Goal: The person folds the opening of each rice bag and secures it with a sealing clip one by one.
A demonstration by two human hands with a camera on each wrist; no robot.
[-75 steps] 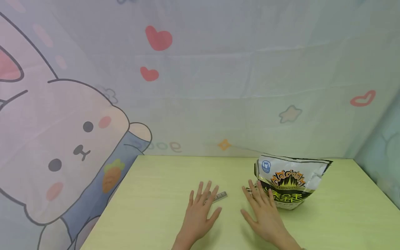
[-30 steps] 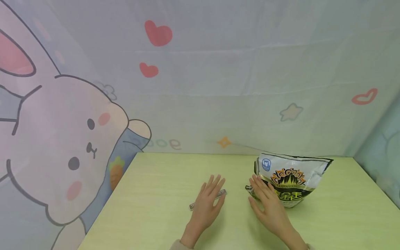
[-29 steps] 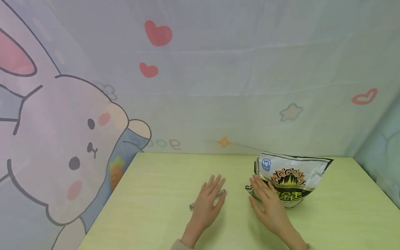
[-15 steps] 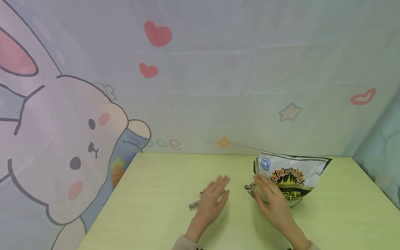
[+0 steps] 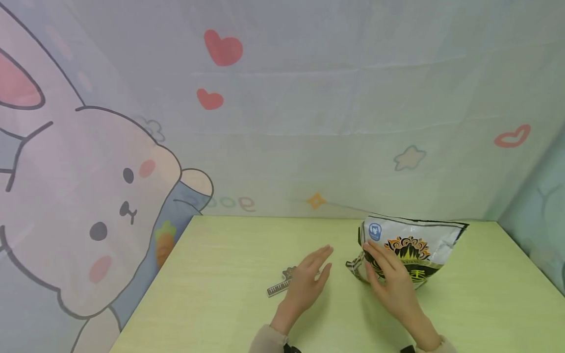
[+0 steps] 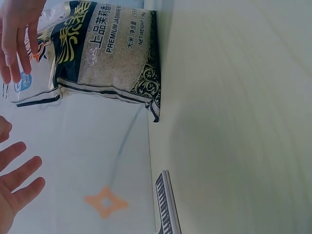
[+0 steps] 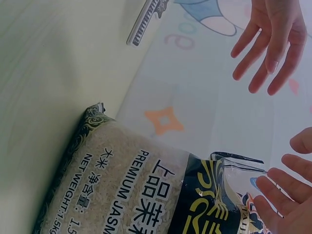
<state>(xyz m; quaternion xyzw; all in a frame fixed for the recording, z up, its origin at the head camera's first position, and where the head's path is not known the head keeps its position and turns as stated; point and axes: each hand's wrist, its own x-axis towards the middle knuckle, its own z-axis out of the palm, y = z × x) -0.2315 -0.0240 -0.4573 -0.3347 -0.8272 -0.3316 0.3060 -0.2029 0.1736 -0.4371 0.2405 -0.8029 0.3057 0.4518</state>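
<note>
My left hand (image 5: 304, 283) hovers over the table, fingers straight and thumb apart, holding nothing. Partly hidden behind it lies a flat grey strip (image 5: 278, 288) with a piano-key pattern and a small animal-shaped piece on its far edge. In the right wrist view the strip (image 7: 145, 22) shows beyond the rice bag. My right hand (image 5: 395, 287), also with extended fingers, is in front of the bag of jasmine rice (image 5: 434, 247) and overlaps its left part. The bag stands upright; its clear window shows white grains (image 6: 117, 53) in the left wrist view.
A pale yellow-green table (image 5: 220, 255) spreads under both hands. Behind it hangs a cloth backdrop (image 5: 282, 162) printed with a rabbit, hearts and stars. Another stretch of cloth (image 5: 543, 196) closes off the right side.
Both hands have turned from palms down to palms roughly facing each other, fingers drawn together, and shifted right. More of the strip's left part shows. The bag and strip stay in place.
</note>
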